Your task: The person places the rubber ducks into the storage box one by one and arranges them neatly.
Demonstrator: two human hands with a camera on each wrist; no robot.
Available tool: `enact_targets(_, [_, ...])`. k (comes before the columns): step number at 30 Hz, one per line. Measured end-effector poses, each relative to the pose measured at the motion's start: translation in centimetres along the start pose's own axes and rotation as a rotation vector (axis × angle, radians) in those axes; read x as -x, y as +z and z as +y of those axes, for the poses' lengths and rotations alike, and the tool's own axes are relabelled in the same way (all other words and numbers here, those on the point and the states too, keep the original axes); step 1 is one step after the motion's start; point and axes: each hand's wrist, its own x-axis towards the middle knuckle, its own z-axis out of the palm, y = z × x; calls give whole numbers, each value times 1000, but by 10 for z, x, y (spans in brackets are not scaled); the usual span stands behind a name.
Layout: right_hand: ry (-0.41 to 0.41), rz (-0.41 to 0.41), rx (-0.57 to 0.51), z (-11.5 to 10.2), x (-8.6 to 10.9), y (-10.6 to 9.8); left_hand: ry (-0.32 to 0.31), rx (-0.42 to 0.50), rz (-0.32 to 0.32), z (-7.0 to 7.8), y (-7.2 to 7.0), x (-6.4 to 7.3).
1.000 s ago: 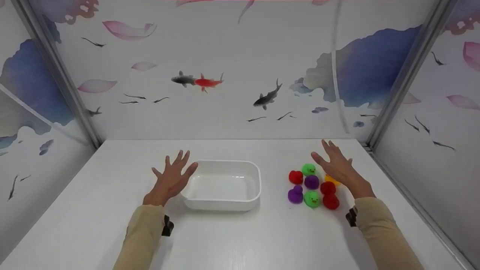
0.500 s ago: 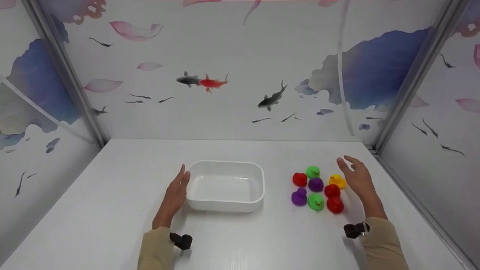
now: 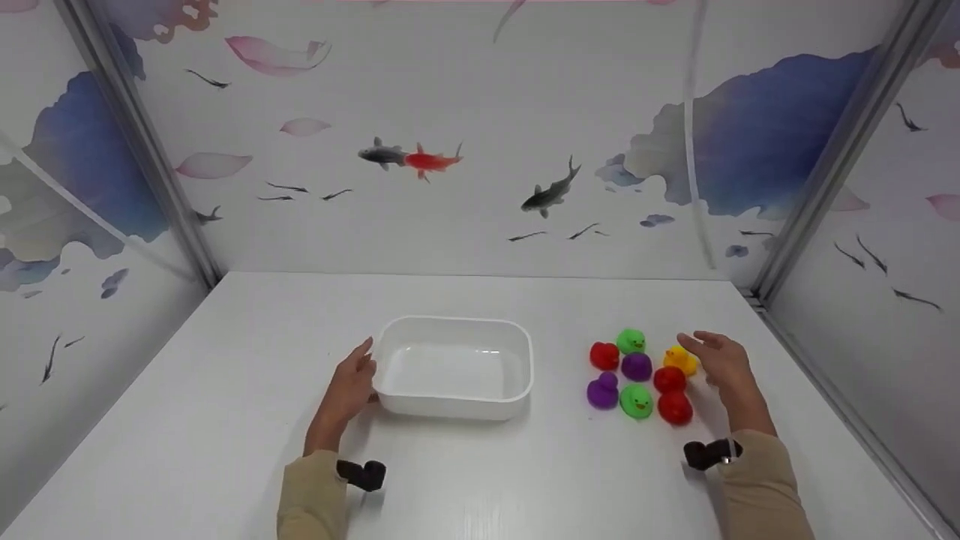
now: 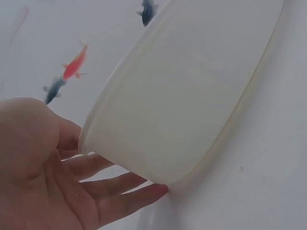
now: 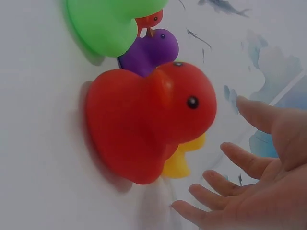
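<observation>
My left hand [image 3: 349,386] is at the left end of a white rectangular tub [image 3: 454,409]. In the left wrist view its fairly straight fingers [image 4: 129,199] lie against the tub's end wall [image 4: 158,110]; part of the hand is hidden at the rim. Beside the yellow rubber duck [image 3: 679,361], my right hand [image 3: 726,367] hovers with fingers spread and nothing in them. A red rubber duck [image 5: 144,115] fills the middle of the right wrist view, apart from the fingertips. Two red ducks [image 3: 675,408] stand close together in front of the yellow one.
Left of these stand green ducks [image 3: 637,401], purple ducks [image 3: 603,391] and another red duck [image 3: 604,356]. All rest on a white table [image 3: 480,480], right of the tub. Printed walls [image 3: 480,240] with metal corner posts [image 3: 832,150] enclose the back and sides.
My left hand has come down from above the tub's left side to its end wall. The right hand has lowered from above the ducks to the yellow duck's right side, uncovering it.
</observation>
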Motion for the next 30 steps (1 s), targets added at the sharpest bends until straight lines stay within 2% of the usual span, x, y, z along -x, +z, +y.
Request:
enact_targets(6, [52, 12, -48, 8, -3, 4, -19, 44, -41, -2, -6, 4])
enact_targets(12, [55, 11, 0, 13, -3, 7, -16, 96, -71, -7, -8, 5])
enact_targets(22, [32, 22, 98, 15, 0, 14, -16, 68, -80, -11, -12, 6])
enact_targets(30, [39, 27, 113, 13, -3, 12, -13, 92, -70, -10, -10, 3])
